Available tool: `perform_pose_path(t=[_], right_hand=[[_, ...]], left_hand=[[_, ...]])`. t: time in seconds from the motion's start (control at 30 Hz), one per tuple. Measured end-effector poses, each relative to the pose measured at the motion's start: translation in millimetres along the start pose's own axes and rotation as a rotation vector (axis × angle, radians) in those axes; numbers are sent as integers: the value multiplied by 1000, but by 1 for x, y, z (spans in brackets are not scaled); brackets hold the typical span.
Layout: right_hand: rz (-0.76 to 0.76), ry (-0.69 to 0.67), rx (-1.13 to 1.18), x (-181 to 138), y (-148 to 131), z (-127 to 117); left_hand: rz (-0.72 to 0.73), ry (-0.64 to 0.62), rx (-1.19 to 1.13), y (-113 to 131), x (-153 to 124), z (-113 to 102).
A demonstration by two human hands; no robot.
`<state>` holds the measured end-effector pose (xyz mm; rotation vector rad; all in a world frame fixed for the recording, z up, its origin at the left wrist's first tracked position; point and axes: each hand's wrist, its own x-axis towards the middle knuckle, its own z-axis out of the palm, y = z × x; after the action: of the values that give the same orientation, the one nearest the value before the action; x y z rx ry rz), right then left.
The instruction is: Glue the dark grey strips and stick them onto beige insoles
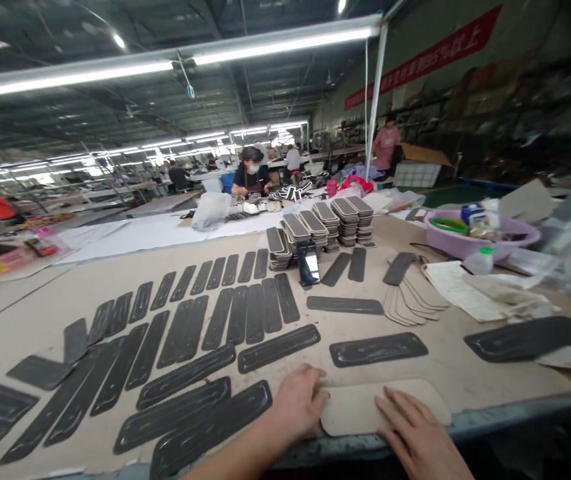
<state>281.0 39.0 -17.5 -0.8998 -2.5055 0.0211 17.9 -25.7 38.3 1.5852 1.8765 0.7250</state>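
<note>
A beige rounded panel (355,408) lies flat at the table's front edge. At its left end is my left hand (298,400), its fingers bent and closed on the end of the panel. My right hand (418,427) rests on the panel's right half with fingers stretched out and slightly apart. Just beyond the panel lies a dark grey strip with a shiny surface (379,349). Another dark strip (279,348) lies beyond my left hand, and a further one (212,427) is to its left.
Rows of dark strips (238,315) cover the table's left side. Stacks of finished-looking pads (315,227) stand at the back beside a phone (308,264). A fanned set of thin pieces (408,303), a cloth (470,290) and a purple basin (490,248) are rightward. A co-worker (252,175) sits beyond.
</note>
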Motion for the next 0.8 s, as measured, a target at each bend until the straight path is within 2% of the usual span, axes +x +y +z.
perform_pose_path(t=[0.07,0.13,0.23,0.33,0.53,0.63,0.8], right_hand=[[-4,-13,-42,-4,3,4],[14,-15,-49,-4,0,4],[41,-26,-47,-1,-5,0],[42,-30,-65,0,-6,-1],[3,46,-68,-6,-7,0],[5,82,-74,-8,-8,-2],[-74,218,-120,-10,-9,-4]], left_hand=[[118,41,271,0,5,-21],[162,89,459,-4,16,-44],[161,128,575,-16,44,-75],[165,106,651,-28,74,-93],[189,18,804,-39,113,-90],[211,-15,852,-41,122,-85],[242,-62,891,-45,130,-83]])
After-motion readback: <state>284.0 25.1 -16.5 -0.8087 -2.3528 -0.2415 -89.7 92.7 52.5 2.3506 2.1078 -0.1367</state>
